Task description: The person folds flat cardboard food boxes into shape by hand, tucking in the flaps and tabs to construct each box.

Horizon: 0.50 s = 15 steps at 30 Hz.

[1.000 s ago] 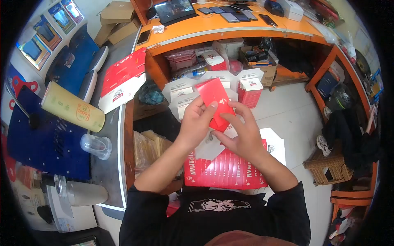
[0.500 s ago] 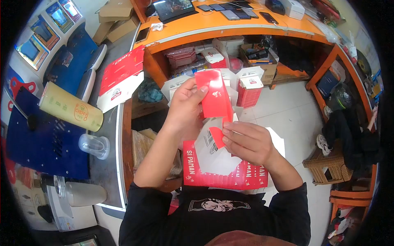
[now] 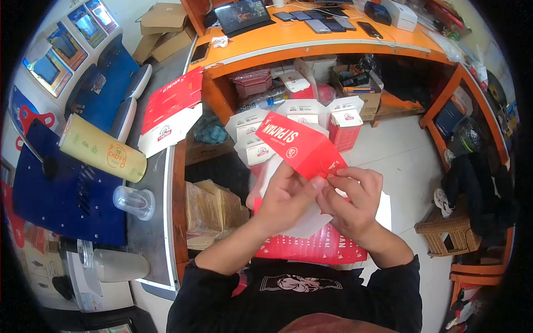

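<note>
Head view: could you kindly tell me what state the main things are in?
Left hand: pinching the red carton
Right hand: pinching it too
Red carton: partly folded
Cartons below the hands: flat, overlapping
Tablet: screen lit
Leftmost phone: screen dark
Box under the desk: open, filled

I have one feed: head-worn camera, looking forward and steeply down. Wearer's black cloth T-shirt with pale pink print (image 3: 294, 303) fills the bottom centre, very near. Bare left hand (image 3: 284, 202) and bare right hand (image 3: 355, 202) close by at mid-frame. Long orange wooden desk (image 3: 258, 49) crosses the top, farther off. Very wide lens: black curves eat my corners.
</note>
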{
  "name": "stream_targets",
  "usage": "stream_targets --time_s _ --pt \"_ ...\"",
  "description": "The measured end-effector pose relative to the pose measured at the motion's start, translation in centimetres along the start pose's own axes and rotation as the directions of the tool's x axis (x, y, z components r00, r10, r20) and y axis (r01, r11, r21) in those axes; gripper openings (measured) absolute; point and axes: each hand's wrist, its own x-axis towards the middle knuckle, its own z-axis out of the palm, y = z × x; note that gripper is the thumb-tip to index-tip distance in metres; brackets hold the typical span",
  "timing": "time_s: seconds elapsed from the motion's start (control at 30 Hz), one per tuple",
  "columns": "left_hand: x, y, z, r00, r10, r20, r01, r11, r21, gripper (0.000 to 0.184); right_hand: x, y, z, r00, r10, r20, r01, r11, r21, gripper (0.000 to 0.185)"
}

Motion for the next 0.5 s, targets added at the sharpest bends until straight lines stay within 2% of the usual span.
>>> stream_targets --time_s 0.07,0.1,0.2,0.23,0.3,0.4,0.5 --pt "-0.5 0.4 1.2 0.998 0.067 -0.022 -0.066 0.997 0.025 0.043 0.1 0.1 -0.4 0.998 -0.025 0.055 0.024 0.999 0.022 0.030" --pt "-0.6 0.7 0.7 0.999 0.042 -0.013 -0.040 0.994 0.101 0.048 0.2 0.3 -0.7 0.996 -0.041 0.083 0.038 0.999 0.037 0.033" --pt "-0.5 3.3 0.6 0.999 -0.038 0.034 0.032 0.988 0.153 0.047 0.9 1.9 -2.8 0.986 -0.001 0.167 -0.056 0.940 0.337 0.047" --pt "-0.6 4.4 1.1 0.992 -0.115 0.060 0.104 0.983 0.154 0.047 1.1 2.9 -2.9 0.993 -0.032 0.115 -0.023 0.895 0.445 0.079" --pt "-0.7 5.6 1.7 0.957 -0.264 0.117 0.246 0.958 0.145 0.046 1.6 3.4 -3.1 0.977 0.032 0.210 -0.132 0.866 0.483 0.098" --pt "-1.1 5.1 1.5 0.863 -0.455 0.219 0.445 0.891 0.095 0.042 1.3 3.6 -4.1 0.893 -0.061 0.445 -0.187 0.850 0.492 0.131" --pt "-1.5 4.8 0.3 0.796 -0.437 0.420 0.426 0.896 0.124 0.040 0.9 2.7 -4.7 0.884 -0.105 0.456 -0.116 0.895 0.431 0.133"
